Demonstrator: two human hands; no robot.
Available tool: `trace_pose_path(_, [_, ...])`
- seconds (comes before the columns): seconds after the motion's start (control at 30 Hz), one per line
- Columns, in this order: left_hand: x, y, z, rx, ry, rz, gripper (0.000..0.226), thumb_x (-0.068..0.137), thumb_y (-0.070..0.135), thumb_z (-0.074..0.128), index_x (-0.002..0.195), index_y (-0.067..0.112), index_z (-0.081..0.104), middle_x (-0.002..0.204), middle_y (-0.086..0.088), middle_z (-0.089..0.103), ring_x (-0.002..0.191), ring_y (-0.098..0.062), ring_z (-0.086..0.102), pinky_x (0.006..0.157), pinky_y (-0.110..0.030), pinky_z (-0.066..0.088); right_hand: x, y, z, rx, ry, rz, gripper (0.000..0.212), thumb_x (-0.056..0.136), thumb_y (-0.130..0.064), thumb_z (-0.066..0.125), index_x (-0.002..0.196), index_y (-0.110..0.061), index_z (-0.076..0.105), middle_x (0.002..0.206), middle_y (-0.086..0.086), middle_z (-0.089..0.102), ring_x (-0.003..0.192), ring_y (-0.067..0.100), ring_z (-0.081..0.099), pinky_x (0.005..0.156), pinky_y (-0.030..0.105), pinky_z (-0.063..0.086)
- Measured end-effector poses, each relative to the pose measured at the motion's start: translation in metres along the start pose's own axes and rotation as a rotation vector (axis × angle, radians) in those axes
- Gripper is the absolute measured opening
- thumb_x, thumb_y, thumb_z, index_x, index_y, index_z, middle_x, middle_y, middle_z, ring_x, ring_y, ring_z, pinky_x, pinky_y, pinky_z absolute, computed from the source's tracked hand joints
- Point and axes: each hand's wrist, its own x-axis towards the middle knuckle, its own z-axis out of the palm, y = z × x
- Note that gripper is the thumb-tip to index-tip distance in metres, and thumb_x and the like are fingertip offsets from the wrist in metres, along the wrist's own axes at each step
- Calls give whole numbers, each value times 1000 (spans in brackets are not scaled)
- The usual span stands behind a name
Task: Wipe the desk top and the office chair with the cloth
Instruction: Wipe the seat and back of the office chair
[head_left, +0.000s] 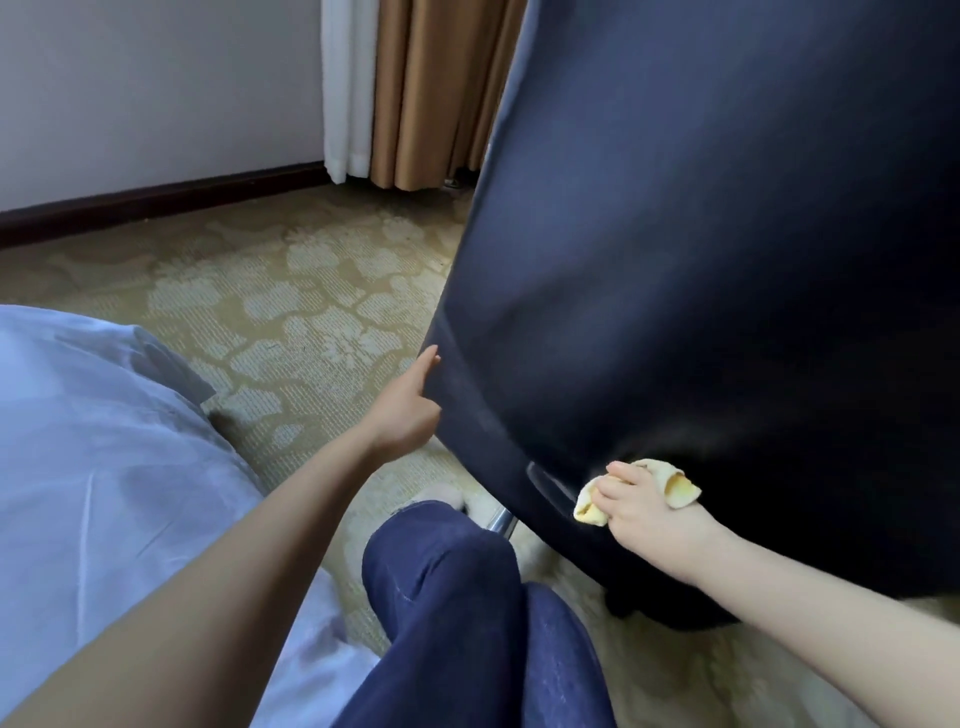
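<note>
Head view: chair-wiping step; left hand (410, 410) grips office chair (701, 260) edge, right hand (644, 512) clutches cloth (681, 488) low; next stroke probably needs steady upward pressure.

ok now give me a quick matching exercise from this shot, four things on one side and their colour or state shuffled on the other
1 cloth
2 left hand
3 curtain
4 chair back

a dark navy
b tan, hanging in folds
c yellow, under the right hand
d holds the chair back's side edge

Pairs: 1-c, 2-d, 3-b, 4-a
</note>
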Motion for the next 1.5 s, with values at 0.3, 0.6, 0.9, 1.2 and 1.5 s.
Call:
trace_pose_path(0.3, [-74, 38, 56, -94, -2, -25, 57, 87, 1, 52, 141, 17, 42, 135, -3, 49, 115, -11, 45, 89, -23, 35, -96, 13, -29, 720, 216, 295, 36, 93, -12, 43, 114, -34, 62, 115, -17, 56, 106, 13, 45, 75, 29, 24])
trace_pose_path(0.6, [-163, 80, 110, -542, -229, 228, 30, 93, 17, 58, 122, 27, 59, 118, 7, 67, 104, -5, 63, 81, -16, 51, -94, -31, -109, 1926, 1079, 774, 34, 93, -5, 53, 114, -28, 66, 113, -20, 61, 110, -6, 55, 93, 8, 41])
trace_pose_path(0.9, [-156, 81, 65, -176, -123, 82, 16, 84, 27, 69, 95, 16, 73, 89, -5, 74, 84, -17, 70, 73, -30, 56, -110, -38, -120, 2823, 811, 383, 33, 98, -37, 44, 99, -25, 75, 104, -3, 72, 99, 15, 68, 88, 37, 53])
trace_pose_path(1.2, [-144, 69, 44, -530, -180, 33, 23, 95, 22, 53, 91, 8, 70, 82, -5, 69, 72, -14, 64, 62, -21, 51, -108, -46, -107, 2789, 1048, 847, 22, 92, -7, 52, 108, -11, 68, 102, 4, 72, 97, 19, 64, 87, 31, 44])
trace_pose_path(1.5, [-144, 64, 44, -315, 42, 79, 29, 92, 11, 57, 120, 18, 61, 117, 2, 63, 99, -5, 59, 73, -7, 45, -126, -42, -117, 2351, 1336, 667, 31, 84, 9, 58, 95, -18, 70, 92, -3, 72, 93, 9, 66, 78, 21, 52])
